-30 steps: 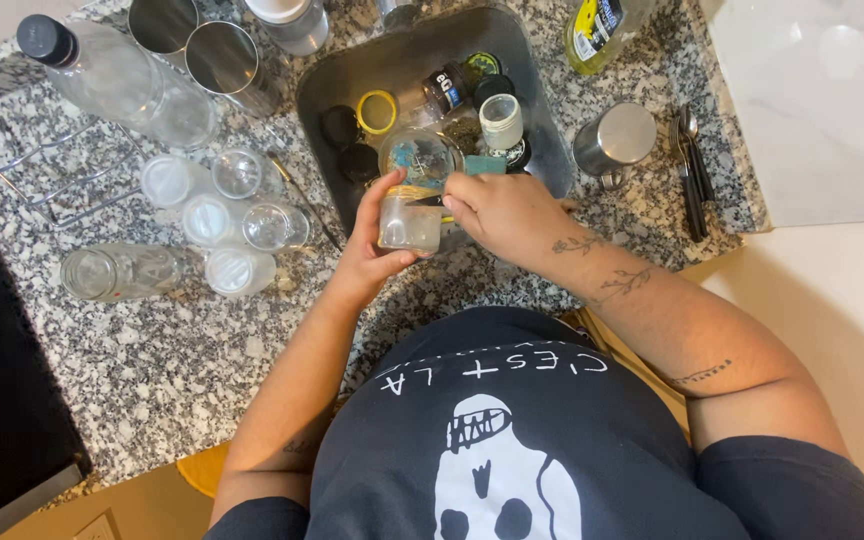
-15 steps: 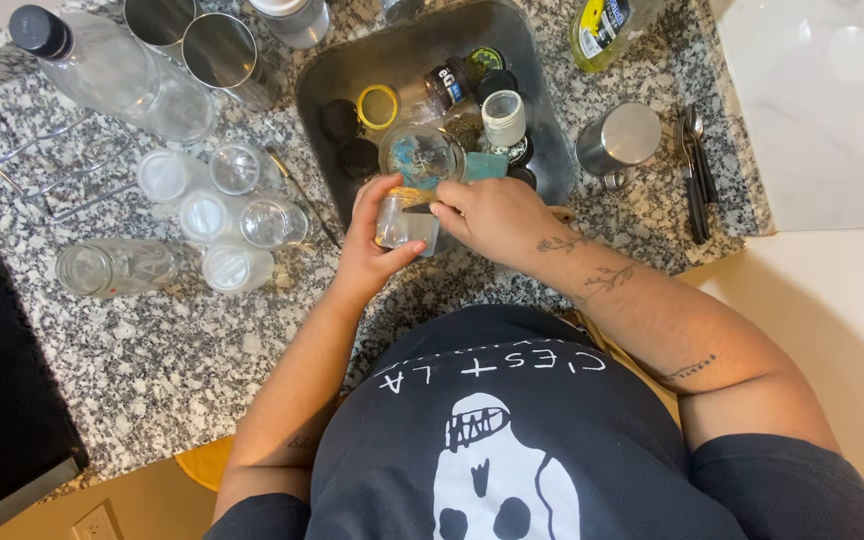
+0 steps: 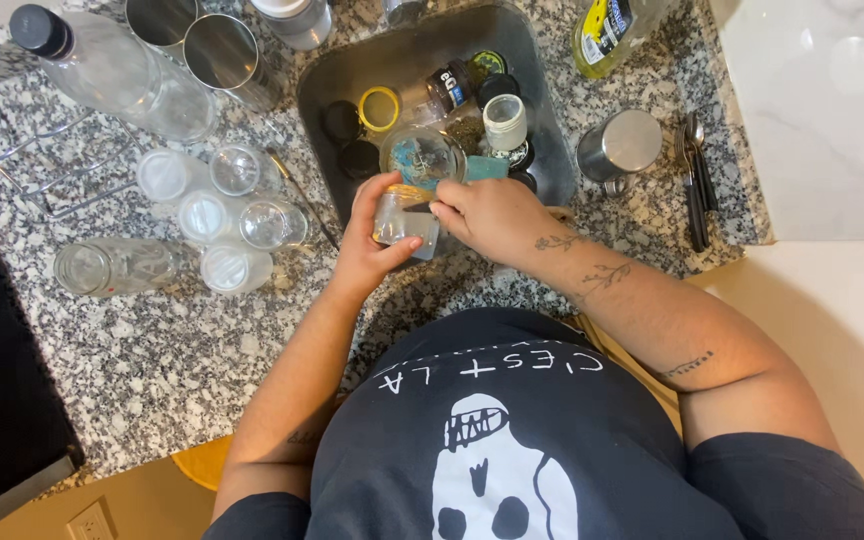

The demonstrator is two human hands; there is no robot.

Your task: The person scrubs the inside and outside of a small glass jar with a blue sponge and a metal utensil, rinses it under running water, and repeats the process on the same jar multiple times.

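Over the near edge of the sink [image 3: 332, 75], the left hand [image 3: 372, 240] has its fingers wrapped tight around a small clear jar [image 3: 404, 218]. The right hand [image 3: 497, 215] sits closed at the jar's side, fingertips pressed to the glass, looking like it's rubbing or scraping the surface. So this reads as the cleaning step on 1 jar. Next move likely calls for a firm left-hand hold while turning the jar. Washed-looking jars [image 3: 222, 215] lie on the granite tabletop [image 3: 152, 350], left of the sink.
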